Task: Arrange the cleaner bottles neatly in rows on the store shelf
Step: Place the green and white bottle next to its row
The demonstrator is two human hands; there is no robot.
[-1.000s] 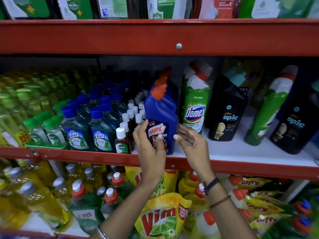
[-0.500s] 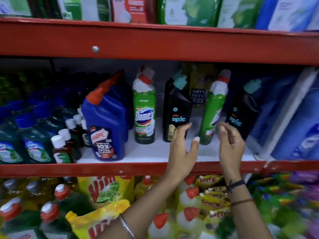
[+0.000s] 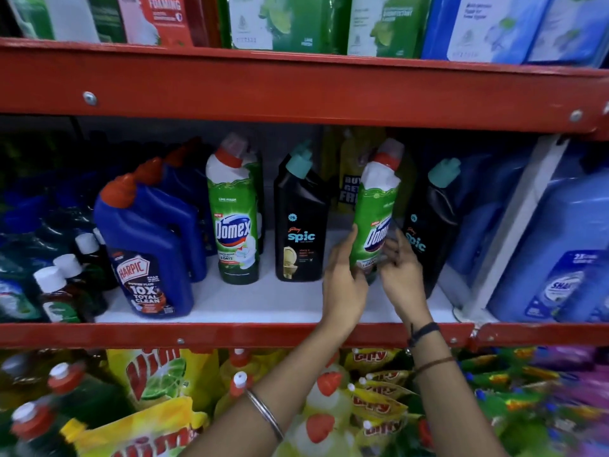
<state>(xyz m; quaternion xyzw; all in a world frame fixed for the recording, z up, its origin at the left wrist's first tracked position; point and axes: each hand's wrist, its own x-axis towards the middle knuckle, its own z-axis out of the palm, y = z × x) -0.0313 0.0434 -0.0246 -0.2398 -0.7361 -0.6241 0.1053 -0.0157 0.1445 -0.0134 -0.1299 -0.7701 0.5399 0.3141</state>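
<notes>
- My left hand and right hand clasp the tilted green Domex bottle between two black Spic bottles on the shelf.
- Tilting further, I risk toppling either neighbour.

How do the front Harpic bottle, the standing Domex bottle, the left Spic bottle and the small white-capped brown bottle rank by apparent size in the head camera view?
Largest to smallest:
1. Harpic bottle, though it sits nearest the shelf edge, which inflates it.
2. Domex bottle.
3. Spic bottle, close to the Domex.
4. Brown bottle, clearly smallest.
</notes>
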